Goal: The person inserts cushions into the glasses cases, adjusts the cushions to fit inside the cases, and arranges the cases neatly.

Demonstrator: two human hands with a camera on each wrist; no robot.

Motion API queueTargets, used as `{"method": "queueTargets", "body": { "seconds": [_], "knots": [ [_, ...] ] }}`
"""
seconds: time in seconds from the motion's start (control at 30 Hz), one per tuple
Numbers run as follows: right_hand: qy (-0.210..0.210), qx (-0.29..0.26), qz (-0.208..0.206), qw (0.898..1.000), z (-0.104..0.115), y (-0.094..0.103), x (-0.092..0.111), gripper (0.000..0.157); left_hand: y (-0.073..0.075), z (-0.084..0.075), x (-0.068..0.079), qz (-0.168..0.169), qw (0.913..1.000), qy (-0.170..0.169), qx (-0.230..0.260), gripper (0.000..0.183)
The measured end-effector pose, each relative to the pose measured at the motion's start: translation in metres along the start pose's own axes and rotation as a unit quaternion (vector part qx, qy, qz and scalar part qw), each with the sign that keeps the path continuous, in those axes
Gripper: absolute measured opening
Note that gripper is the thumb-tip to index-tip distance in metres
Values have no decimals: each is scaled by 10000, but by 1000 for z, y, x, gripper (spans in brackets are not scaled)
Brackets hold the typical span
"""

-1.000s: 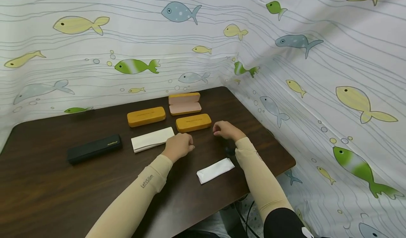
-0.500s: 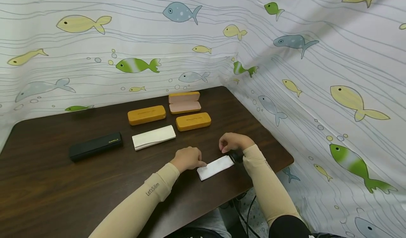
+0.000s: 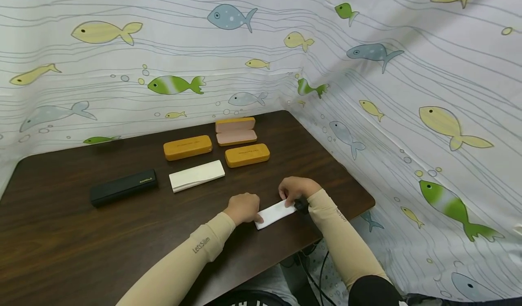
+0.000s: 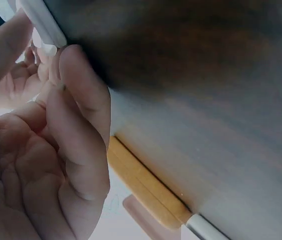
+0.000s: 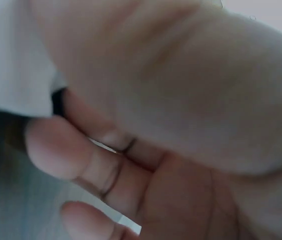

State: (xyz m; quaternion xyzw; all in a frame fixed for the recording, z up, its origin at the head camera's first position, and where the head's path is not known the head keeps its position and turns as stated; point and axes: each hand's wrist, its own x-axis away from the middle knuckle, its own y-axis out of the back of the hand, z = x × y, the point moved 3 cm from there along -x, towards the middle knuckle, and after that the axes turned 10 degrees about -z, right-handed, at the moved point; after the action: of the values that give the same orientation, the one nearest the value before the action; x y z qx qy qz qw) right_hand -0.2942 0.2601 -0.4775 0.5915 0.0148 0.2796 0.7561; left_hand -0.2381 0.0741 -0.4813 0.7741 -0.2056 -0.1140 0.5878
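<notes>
A folded white cloth (image 3: 274,215) lies near the front right edge of the table. At its left end, my left hand (image 3: 244,207) pinches the cloth between thumb and fingers; the left wrist view shows the cloth's edge (image 4: 46,22) at those fingertips. My right hand (image 3: 297,189) grips the opposite end, thumb on top. The right wrist view is blurred, with the white cloth (image 5: 13,65) beside the thumb and the other fingers curled below. The cloth's far underside is hidden.
Farther back are two closed yellow glasses cases (image 3: 187,148), an open one with pink lining (image 3: 236,137) and a folded cream cloth (image 3: 197,176). A long black case (image 3: 124,188) lies left. A fish-patterned sheet (image 3: 171,47) borders the table behind and right.
My left hand has come forward and right from beside the cream cloth to the white cloth's left end. My right hand has drawn back from near a yellow case to the right end.
</notes>
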Motion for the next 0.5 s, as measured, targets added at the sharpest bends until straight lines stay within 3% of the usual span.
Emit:
{"method": "queueTargets", "body": {
  "seconds": [0.23, 0.5],
  "knots": [
    [-8, 208, 112, 9997, 3, -1, 2, 29, -3, 2, -1, 20, 10000, 21, 9, 34],
    [-6, -89, 13, 10000, 2, 6, 7, 24, 1, 8, 0, 183, 9990, -238, 337, 29]
  ]
}}
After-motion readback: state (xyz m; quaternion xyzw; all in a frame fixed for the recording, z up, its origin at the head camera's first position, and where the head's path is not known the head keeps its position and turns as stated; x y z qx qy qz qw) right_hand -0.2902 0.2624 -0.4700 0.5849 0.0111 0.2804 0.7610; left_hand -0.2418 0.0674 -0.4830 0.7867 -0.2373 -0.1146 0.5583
